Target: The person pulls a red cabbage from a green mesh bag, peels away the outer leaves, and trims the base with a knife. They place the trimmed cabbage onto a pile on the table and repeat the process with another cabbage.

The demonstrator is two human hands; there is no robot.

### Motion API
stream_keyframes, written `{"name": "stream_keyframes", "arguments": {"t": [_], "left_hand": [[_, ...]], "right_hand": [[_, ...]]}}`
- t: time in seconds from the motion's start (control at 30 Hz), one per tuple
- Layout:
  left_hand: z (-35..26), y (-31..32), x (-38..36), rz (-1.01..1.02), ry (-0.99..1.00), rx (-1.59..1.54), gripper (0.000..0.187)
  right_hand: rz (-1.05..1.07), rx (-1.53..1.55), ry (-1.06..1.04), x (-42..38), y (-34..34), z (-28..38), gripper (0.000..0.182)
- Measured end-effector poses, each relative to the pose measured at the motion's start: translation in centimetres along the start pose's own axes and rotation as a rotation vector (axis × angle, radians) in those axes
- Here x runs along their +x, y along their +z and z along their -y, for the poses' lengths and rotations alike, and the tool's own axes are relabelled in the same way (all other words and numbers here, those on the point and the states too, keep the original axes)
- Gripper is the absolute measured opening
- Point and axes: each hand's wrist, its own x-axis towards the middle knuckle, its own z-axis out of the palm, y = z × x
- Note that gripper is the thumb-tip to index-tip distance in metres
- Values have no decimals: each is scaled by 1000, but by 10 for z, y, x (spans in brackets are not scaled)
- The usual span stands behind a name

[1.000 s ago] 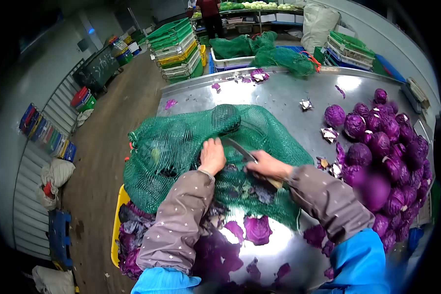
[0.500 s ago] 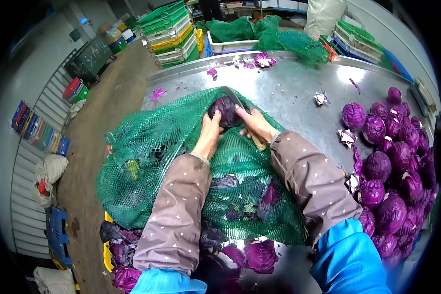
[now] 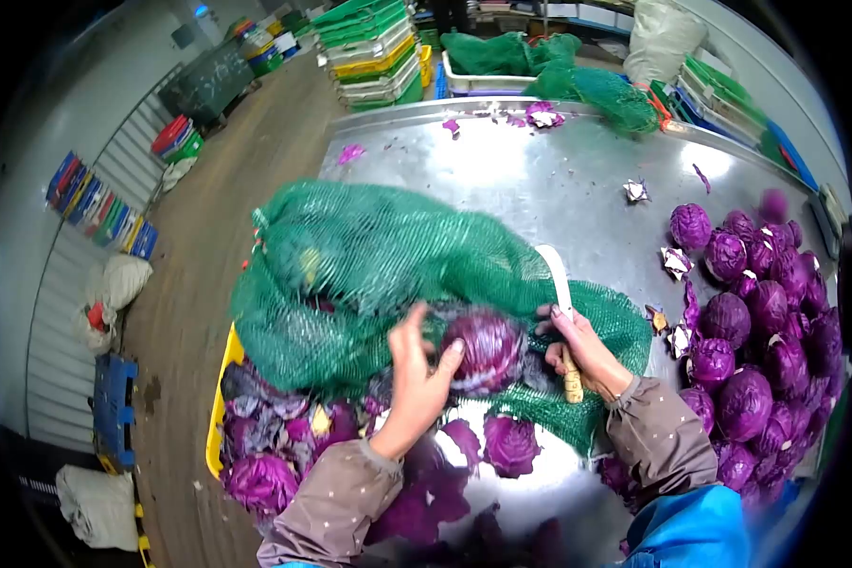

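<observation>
Nearest to me, my left hand [image 3: 418, 371] curls around the near-left side of a red cabbage [image 3: 488, 348], fingers spread over its face, so it is closed on the head and steadying it on the steel table [image 3: 540, 185]. My right hand [image 3: 577, 346] sits just right of the cabbage, fist wrapped round the wooden handle of a knife [image 3: 560, 317], with the pale blade pointing up and away from me. The head lies between my two hands, touching the left and just beside the right.

To do this trim well, I judge I should keep my left fingertips clear of the blade's path, roll the head so the stem faces the knife, and cut away from my palm.

Behind the cabbage spreads the green net sack [image 3: 379, 265], part of it under my hands. To the right is the pile of trimmed cabbages [image 3: 757, 322]; at my left the yellow crate [image 3: 220, 398] holds loose purple leaves.
</observation>
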Motion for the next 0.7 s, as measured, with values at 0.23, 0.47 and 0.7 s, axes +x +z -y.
{"name": "stream_keyframes", "arguments": {"t": [0.23, 0.47, 0.7], "left_hand": [[-3, 34, -96, -25, 282, 205, 71], [46, 21, -209, -7, 506, 483, 60], [138, -164, -157, 15, 165, 776, 58]], "right_hand": [[-57, -862, -365, -64, 43, -34, 51], [-84, -752, -329, -144, 56, -66, 53], [67, -714, -226, -148, 98, -91, 68]]}}
